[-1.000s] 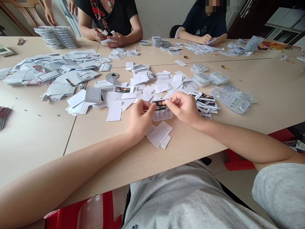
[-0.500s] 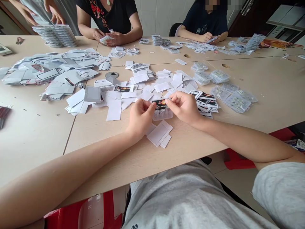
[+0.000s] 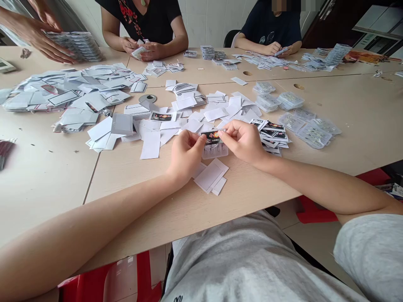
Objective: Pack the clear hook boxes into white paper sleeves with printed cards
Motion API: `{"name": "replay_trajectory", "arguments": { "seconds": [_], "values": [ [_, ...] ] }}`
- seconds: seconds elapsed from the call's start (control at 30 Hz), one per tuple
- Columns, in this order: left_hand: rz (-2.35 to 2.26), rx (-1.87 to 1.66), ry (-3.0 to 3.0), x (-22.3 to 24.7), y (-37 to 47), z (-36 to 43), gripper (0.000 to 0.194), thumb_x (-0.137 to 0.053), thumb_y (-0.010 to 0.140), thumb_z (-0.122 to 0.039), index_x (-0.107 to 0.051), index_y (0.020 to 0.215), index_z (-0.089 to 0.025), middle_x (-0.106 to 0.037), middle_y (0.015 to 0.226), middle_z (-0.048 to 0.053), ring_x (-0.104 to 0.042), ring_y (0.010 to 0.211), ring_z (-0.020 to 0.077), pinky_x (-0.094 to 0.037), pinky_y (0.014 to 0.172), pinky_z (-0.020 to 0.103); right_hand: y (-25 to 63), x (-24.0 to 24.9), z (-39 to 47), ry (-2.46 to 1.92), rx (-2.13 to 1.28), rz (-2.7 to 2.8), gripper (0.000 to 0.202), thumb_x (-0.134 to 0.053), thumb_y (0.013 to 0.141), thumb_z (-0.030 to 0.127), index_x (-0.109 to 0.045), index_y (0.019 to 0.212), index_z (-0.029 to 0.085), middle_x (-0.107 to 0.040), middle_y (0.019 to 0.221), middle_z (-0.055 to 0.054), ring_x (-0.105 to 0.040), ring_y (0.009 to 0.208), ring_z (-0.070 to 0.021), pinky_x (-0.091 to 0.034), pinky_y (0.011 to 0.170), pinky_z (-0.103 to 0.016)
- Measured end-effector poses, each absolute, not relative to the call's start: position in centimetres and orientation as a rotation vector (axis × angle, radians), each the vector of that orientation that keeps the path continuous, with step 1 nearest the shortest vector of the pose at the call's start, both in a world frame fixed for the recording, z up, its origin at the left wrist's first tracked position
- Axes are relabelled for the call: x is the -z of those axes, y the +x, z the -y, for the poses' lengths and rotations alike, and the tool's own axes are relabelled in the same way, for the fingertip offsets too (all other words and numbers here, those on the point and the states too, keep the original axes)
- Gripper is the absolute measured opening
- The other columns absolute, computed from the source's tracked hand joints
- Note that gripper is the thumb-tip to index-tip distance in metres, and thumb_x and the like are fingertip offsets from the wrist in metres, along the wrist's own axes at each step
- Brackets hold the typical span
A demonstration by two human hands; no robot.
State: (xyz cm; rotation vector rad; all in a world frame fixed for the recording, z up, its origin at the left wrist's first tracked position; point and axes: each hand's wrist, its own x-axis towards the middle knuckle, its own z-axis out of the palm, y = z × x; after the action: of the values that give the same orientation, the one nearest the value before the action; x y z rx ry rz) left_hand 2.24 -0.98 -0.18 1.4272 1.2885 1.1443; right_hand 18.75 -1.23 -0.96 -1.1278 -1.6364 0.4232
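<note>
In front of me is a small clear plastic box (image 3: 215, 152) with several small dark pieces showing through it. A black printed card (image 3: 212, 137) with red and yellow lettering lies along its upper part. My left hand (image 3: 188, 155) is closed, thumb and fingers pinching the card's left end. At the right end, my right hand (image 3: 242, 140) pinches the card's upper corner between thumb and forefinger. Whether the fingers also grip the box is hidden. Some white cards (image 3: 210, 175) lie on the table just below the box, near my left wrist.
Loose white cards (image 3: 189, 119) spread beyond my hands, with a tape roll (image 3: 147, 99) among them. Black printed cards (image 3: 271, 135) and filled clear boxes (image 3: 314, 134) lie to the right. A large card heap (image 3: 72, 90) is at left. Co-workers handle cards and stacked boxes (image 3: 80, 45) across the table.
My hands, the box and the card look unchanged. At the far left, a co-worker's hands have moved down and forward beside the stacked boxes.
</note>
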Motion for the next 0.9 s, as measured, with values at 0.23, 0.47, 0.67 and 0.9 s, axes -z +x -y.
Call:
{"name": "replay_trajectory", "arguments": {
  "seconds": [0.23,0.47,0.67,0.9],
  "values": [
    [-1.292,-1.148,1.435,0.14,2.28,0.92,0.023,-0.063,0.077,-0.03,-0.046,0.067,-0.018,-0.049,0.062,-0.003,-0.043,0.055,0.008,-0.036,0.051,0.021,18.75,0.95,1.24,-1.123,-0.422,1.639,0.028,-0.06,0.078,0.024,-0.042,0.057,0.019,-0.056,0.065,-0.001,-0.055,0.062,-0.0128,-0.043,0.054,-0.026],
    [-1.286,-1.144,1.432,0.12,2.31,1.03,0.024,-0.063,0.077,-0.03,-0.046,0.067,-0.018,-0.048,0.061,-0.002,-0.042,0.054,0.0082,-0.035,0.049,0.021,18.73,0.89,1.32,-1.136,-0.423,1.636,0.028,-0.06,0.078,0.025,-0.043,0.057,0.019,-0.056,0.064,-0.001,-0.055,0.063,-0.013,-0.043,0.055,-0.026],
    [-1.287,-1.151,1.442,0.06,2.28,0.95,0.023,-0.063,0.077,-0.029,-0.046,0.066,-0.018,-0.049,0.062,-0.002,-0.042,0.055,0.0082,-0.035,0.049,0.02,18.68,0.82,1.32,-1.136,-0.418,1.635,0.029,-0.06,0.078,0.024,-0.042,0.056,0.019,-0.056,0.064,-0.002,-0.055,0.062,-0.0132,-0.043,0.055,-0.027],
    [-1.288,-1.149,1.443,0.1,2.32,0.99,0.022,-0.063,0.076,-0.029,-0.045,0.066,-0.018,-0.049,0.062,-0.002,-0.043,0.055,0.0085,-0.035,0.049,0.02,18.67,0.84,1.28,-1.133,-0.43,1.633,0.029,-0.06,0.078,0.023,-0.042,0.056,0.02,-0.056,0.064,-0.001,-0.055,0.062,-0.0127,-0.043,0.055,-0.026]
  ]
}}
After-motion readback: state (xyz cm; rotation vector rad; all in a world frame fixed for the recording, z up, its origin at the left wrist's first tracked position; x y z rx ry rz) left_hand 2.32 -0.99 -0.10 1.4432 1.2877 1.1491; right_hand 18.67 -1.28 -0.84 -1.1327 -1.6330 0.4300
